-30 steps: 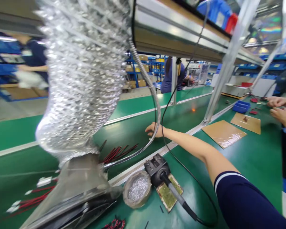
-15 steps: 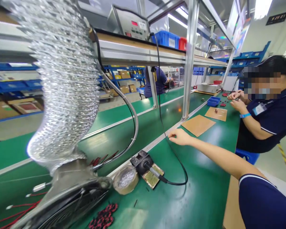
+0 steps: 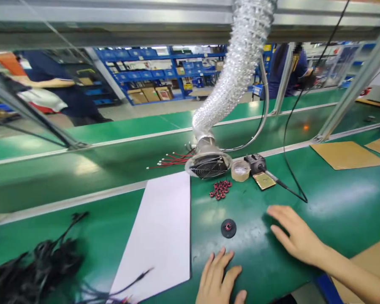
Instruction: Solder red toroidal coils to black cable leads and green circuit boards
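Observation:
My left hand [image 3: 219, 279] lies on the green bench with its fingers spread, holding nothing. Just beyond its fingertips sits a black round disc [image 3: 223, 233] with a small red-and-black wound ring [image 3: 228, 226] on it. To the right, my right hand [image 3: 296, 234] is over the bench, fingers apart and nothing in them. Farther back is a pile of red-and-black wound rings [image 3: 220, 190]. A soldering iron [image 3: 274, 177] rests in its black stand [image 3: 255, 162], beyond my right hand, next to a roll of tape [image 3: 240, 171].
A white board [image 3: 160, 232] lies left of the disc, and a heap of black cables [image 3: 41, 266] left of that. A fan hood [image 3: 209, 164] on a silver duct [image 3: 228, 84] stands behind. Red wires [image 3: 174, 159] lie beside it. Brown sheets [image 3: 348, 155] lie at right.
The view has swung left and down to the bench before me. My right hand has come back from the far right near the brown sheet. My left hand now shows.

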`<state>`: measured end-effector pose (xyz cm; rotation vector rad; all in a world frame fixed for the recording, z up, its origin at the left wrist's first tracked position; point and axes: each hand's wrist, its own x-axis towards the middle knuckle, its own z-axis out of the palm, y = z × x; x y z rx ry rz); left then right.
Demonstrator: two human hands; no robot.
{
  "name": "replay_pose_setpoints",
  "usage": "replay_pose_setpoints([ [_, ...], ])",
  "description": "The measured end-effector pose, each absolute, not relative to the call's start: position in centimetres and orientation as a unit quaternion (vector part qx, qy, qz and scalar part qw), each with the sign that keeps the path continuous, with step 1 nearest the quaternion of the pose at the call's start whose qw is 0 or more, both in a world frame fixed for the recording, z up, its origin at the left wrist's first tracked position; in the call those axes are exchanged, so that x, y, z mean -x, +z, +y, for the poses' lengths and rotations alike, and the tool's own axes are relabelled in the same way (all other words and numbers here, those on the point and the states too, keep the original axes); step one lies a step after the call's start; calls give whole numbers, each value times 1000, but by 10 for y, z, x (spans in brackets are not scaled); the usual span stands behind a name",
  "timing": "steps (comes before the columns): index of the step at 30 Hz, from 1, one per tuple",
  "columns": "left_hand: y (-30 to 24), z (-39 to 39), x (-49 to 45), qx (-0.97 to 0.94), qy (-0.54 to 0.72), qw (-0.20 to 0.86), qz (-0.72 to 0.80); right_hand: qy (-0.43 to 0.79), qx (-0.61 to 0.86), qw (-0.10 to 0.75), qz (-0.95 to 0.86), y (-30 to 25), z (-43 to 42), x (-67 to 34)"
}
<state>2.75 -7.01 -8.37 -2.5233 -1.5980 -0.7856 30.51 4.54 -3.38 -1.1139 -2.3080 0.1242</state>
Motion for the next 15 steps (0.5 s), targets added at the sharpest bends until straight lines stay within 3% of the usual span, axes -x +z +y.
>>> replay_pose_setpoints([
  [5,-63,-72,-31,833,-241,-24,-498,-41,549,313,-774,-50,117,-322],
  [15,-44,-73,-41,796,-249,-148,-531,-83,548,365,-748,-56,201,-294],
])
